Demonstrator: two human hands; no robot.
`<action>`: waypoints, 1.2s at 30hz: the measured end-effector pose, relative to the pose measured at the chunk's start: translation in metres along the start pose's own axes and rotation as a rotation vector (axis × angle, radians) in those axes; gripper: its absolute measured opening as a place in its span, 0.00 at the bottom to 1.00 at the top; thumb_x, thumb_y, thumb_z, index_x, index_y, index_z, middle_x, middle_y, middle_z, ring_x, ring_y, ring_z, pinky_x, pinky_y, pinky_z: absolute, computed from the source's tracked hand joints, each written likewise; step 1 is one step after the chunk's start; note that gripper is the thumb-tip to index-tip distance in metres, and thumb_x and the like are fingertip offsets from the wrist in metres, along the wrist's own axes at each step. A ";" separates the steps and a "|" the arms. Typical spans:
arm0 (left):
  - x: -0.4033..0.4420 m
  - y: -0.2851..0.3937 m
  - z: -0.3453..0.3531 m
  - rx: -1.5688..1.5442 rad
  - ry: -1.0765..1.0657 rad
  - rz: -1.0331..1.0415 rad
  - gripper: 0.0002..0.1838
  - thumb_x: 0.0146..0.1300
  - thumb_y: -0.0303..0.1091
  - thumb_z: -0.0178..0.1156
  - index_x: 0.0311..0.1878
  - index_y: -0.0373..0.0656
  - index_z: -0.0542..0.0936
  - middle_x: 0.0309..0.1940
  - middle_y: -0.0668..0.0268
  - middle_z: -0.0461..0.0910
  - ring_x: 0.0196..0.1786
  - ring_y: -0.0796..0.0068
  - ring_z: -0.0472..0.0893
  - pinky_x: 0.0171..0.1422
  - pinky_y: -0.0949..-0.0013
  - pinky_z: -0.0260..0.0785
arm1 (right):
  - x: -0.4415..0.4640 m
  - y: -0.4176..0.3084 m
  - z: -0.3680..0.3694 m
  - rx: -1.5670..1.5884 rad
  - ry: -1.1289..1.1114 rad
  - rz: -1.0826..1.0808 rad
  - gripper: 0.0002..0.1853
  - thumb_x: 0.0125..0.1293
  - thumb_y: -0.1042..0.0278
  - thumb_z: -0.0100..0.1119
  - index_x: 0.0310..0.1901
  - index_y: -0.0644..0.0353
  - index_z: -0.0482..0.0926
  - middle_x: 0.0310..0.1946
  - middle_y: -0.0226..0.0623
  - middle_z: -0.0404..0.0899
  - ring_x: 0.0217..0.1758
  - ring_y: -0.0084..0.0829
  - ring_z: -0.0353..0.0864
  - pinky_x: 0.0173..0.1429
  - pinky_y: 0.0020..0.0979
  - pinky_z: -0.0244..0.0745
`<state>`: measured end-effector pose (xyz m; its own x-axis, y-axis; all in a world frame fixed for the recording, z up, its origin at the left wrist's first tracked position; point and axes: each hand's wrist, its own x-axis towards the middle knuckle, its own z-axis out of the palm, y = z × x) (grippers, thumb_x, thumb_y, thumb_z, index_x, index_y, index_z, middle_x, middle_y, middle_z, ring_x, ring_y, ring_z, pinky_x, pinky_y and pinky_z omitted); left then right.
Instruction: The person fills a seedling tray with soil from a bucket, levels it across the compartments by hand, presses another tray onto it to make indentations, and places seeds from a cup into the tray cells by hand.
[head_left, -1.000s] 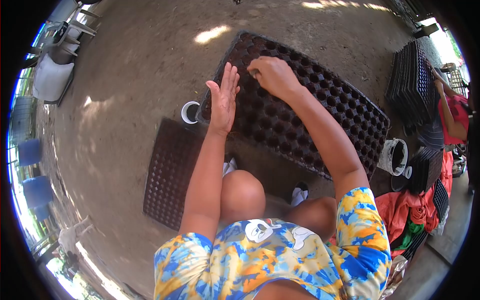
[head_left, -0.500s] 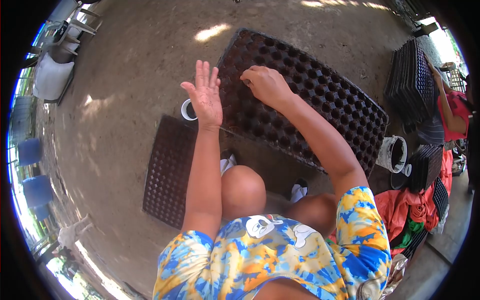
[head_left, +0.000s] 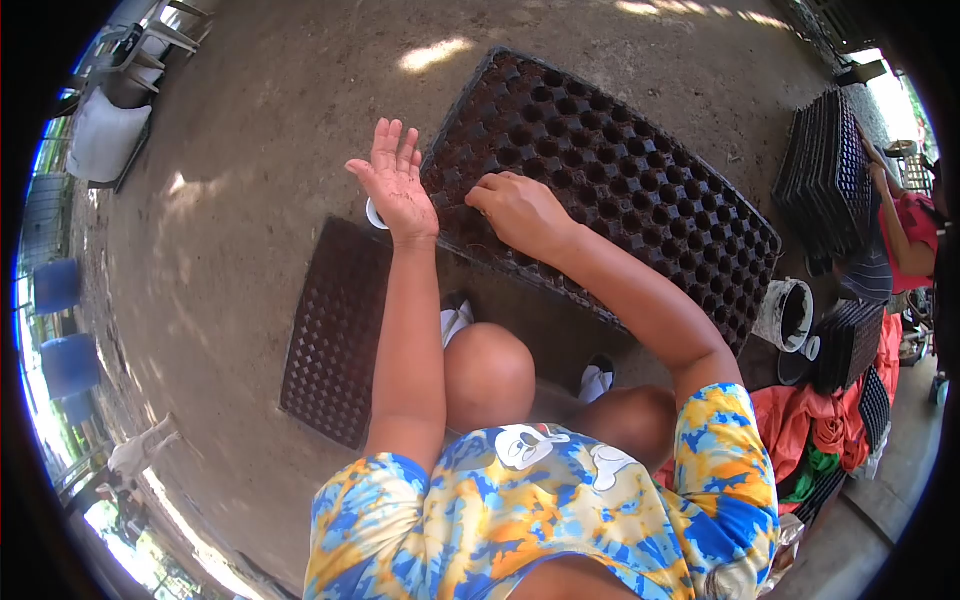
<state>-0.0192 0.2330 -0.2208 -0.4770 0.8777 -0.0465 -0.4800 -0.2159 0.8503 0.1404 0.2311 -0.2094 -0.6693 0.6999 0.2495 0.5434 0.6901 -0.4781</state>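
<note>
A large black seedling tray (head_left: 640,195) with many round cells, dark soil in them, lies in front of me. My right hand (head_left: 525,212) is over its near-left part, thumb and fingertips pinched together; what they hold, if anything, is too small to tell. To its left, my left hand (head_left: 394,190) is held palm up with the fingers stretched out. Small dark specks dot that palm; I cannot tell what they are. Partly behind the left wrist shows a white cup (head_left: 376,214).
Another cell tray (head_left: 335,335) lies on the ground at left. Right of the big tray stand a white bucket (head_left: 785,315), a tray stack (head_left: 825,175) touched by another person (head_left: 905,235), and a smaller stack (head_left: 848,345). Red sheeting (head_left: 815,415) lies at lower right.
My right hand has moved slightly left and down over the tray, still pinched. My left hand has shifted a little left, covering more of the white cup.
</note>
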 end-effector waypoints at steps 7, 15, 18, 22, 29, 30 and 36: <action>0.007 0.005 -0.016 0.079 0.075 0.063 0.50 0.62 0.77 0.28 0.69 0.40 0.63 0.65 0.59 0.67 0.67 0.62 0.66 0.74 0.56 0.40 | -0.003 -0.030 -0.013 0.034 0.018 -0.098 0.05 0.51 0.75 0.55 0.31 0.59 0.77 0.32 0.39 0.77 0.41 0.40 0.80 0.46 0.38 0.77; 0.011 0.005 -0.025 0.025 0.136 0.030 0.51 0.60 0.78 0.26 0.69 0.41 0.63 0.66 0.57 0.66 0.67 0.61 0.65 0.75 0.55 0.37 | 0.007 -0.035 -0.004 0.019 -0.021 -0.092 0.07 0.51 0.76 0.56 0.33 0.59 0.79 0.34 0.39 0.78 0.42 0.39 0.80 0.47 0.37 0.76; 0.010 0.005 -0.023 -0.003 0.144 0.025 0.51 0.60 0.78 0.26 0.69 0.41 0.63 0.66 0.57 0.66 0.67 0.61 0.65 0.75 0.55 0.37 | 0.019 -0.039 0.006 -0.011 -0.066 -0.097 0.12 0.51 0.78 0.55 0.38 0.60 0.81 0.38 0.39 0.81 0.43 0.40 0.80 0.49 0.37 0.76; 0.014 0.008 -0.032 -0.019 0.140 0.044 0.51 0.60 0.78 0.27 0.69 0.41 0.63 0.66 0.56 0.66 0.67 0.61 0.65 0.75 0.55 0.35 | 0.032 -0.038 0.009 -0.039 -0.143 -0.086 0.11 0.51 0.78 0.55 0.38 0.60 0.81 0.38 0.40 0.81 0.44 0.41 0.80 0.49 0.39 0.75; 0.019 0.026 -0.036 -0.073 0.231 0.091 0.52 0.59 0.79 0.27 0.70 0.41 0.62 0.67 0.56 0.65 0.69 0.60 0.64 0.76 0.54 0.32 | 0.054 -0.038 0.034 -0.014 -0.115 -0.087 0.10 0.53 0.77 0.55 0.37 0.59 0.82 0.37 0.40 0.81 0.44 0.43 0.80 0.48 0.40 0.76; 0.019 0.026 -0.037 -0.071 0.225 0.093 0.52 0.59 0.79 0.26 0.70 0.41 0.62 0.67 0.56 0.65 0.69 0.60 0.63 0.77 0.54 0.32 | 0.054 -0.034 0.039 -0.041 -0.147 -0.093 0.10 0.54 0.77 0.55 0.37 0.59 0.82 0.37 0.40 0.81 0.44 0.43 0.80 0.48 0.40 0.76; 0.017 0.023 -0.043 -0.049 0.230 0.079 0.53 0.59 0.79 0.26 0.70 0.40 0.61 0.67 0.54 0.64 0.70 0.59 0.62 0.77 0.53 0.30 | 0.058 -0.018 0.025 -0.005 -0.041 0.011 0.09 0.54 0.76 0.56 0.38 0.59 0.82 0.37 0.39 0.82 0.45 0.42 0.81 0.47 0.39 0.77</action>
<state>-0.0699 0.2249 -0.2244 -0.6667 0.7381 -0.1035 -0.4672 -0.3057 0.8296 0.0791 0.2551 -0.2070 -0.6834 0.6992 0.2099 0.5532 0.6837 -0.4759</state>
